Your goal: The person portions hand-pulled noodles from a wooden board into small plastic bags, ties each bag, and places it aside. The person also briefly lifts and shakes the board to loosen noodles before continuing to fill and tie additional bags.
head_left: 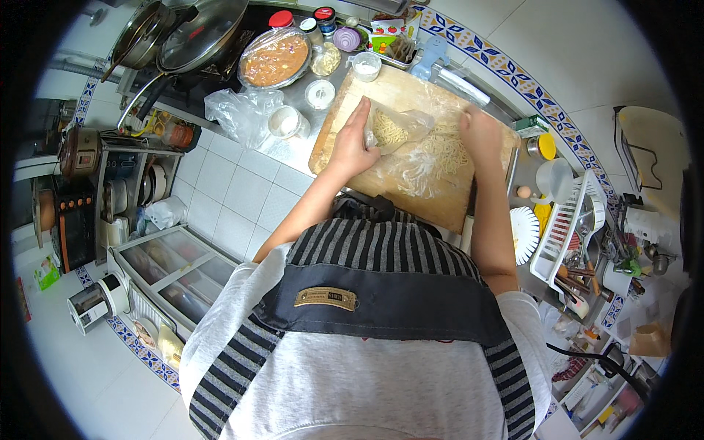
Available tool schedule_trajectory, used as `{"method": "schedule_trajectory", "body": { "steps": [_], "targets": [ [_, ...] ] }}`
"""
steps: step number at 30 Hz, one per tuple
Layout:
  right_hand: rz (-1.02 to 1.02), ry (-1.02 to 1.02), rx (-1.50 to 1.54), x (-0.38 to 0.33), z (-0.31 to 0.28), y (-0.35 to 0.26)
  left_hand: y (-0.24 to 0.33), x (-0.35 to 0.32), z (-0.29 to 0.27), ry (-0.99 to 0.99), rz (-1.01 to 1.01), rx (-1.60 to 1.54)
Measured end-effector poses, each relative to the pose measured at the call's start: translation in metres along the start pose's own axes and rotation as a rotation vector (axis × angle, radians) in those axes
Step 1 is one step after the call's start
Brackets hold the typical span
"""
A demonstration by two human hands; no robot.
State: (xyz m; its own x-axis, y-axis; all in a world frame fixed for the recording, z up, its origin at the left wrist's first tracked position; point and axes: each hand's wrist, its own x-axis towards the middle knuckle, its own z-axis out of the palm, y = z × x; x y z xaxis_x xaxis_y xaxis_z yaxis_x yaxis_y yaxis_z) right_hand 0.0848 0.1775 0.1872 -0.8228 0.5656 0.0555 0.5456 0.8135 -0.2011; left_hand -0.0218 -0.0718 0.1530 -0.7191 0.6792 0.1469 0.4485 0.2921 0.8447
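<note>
On a floured wooden board [434, 205] lies a clear plastic bag [419, 125] with a bundle of pale raw noodles [390, 132] in it. My left hand [353, 147] is closed on the bag's left edge, thumb against fingers. Loose floured noodles [444, 155] are spread over the board to the right of the bag. My right hand [480, 133] is curled into a fist above the board's right part, beside these noodles. It is slightly blurred, and whatever it may hold is hidden.
Beyond the board stand a small white tub [365, 67], a halved purple onion [347, 39] and a film-covered bowl of reddish-brown food [275, 61]. A lidded pan [202, 40] sits at the far left. To the right are an egg [523, 192] and a white dish rack [563, 229].
</note>
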Motion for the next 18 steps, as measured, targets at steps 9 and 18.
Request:
{"method": "schedule_trajectory", "body": {
  "steps": [9,18],
  "targets": [
    [-0.206,-0.033,0.202,0.004,0.081,-0.038,0.009,0.003,0.009,0.195,0.021,0.108],
    [-0.265,-0.283,0.647,0.013,0.004,-0.029,0.004,0.01,-0.058,0.321,-0.079,0.131]
  ]
}}
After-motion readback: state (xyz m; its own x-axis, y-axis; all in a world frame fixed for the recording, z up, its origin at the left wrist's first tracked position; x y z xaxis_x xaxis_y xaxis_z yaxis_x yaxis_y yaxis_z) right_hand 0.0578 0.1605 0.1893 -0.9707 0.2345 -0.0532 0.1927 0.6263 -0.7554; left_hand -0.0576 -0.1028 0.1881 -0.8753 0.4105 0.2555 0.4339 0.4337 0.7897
